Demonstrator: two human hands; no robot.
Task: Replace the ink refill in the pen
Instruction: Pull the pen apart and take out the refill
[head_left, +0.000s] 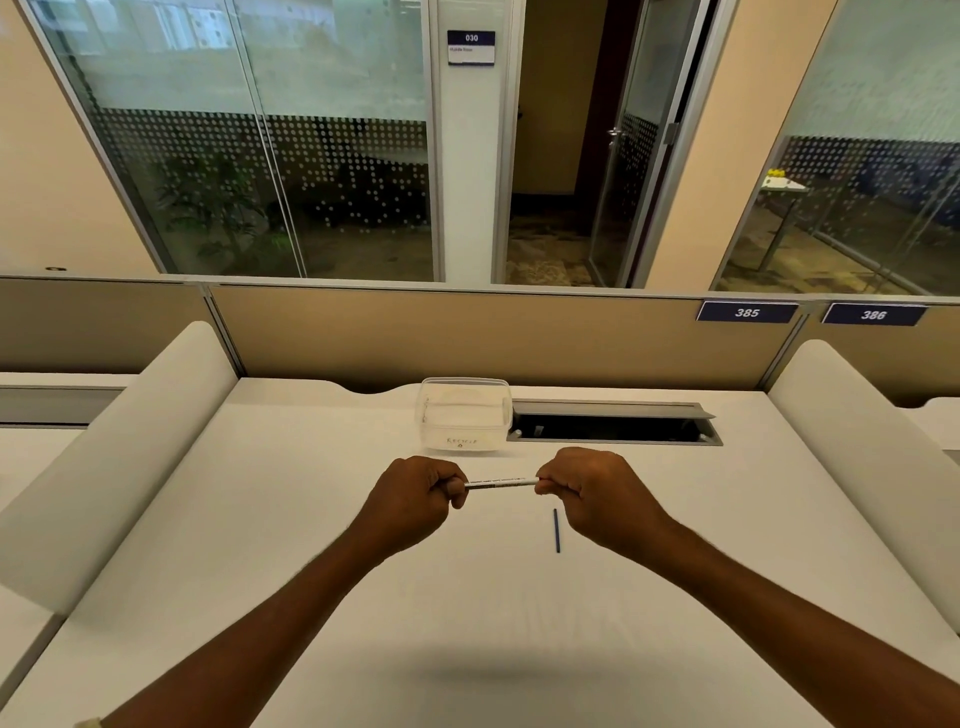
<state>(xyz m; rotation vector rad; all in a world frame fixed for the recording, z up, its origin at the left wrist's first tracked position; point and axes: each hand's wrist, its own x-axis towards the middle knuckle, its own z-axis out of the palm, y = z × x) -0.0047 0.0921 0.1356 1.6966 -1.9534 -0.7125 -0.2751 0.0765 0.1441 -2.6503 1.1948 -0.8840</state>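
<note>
Both hands grip the pen (501, 482), left hand (415, 501) and right hand (592, 493) closed on opposite ends; we hold its axis left-right, refill (556, 530) nearest the right.

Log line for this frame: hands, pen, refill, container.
left hand: gripping pen end | right hand: gripping other end | pen: held level above desk | blue refill: lying on desk | clear container: behind hands

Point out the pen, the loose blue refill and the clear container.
pen (501, 482): head view, middle of the barrel between both hands.
blue refill (556, 530): head view, mid-length, lying on the desk.
clear container (462, 441): head view, front wall by its label.
</note>
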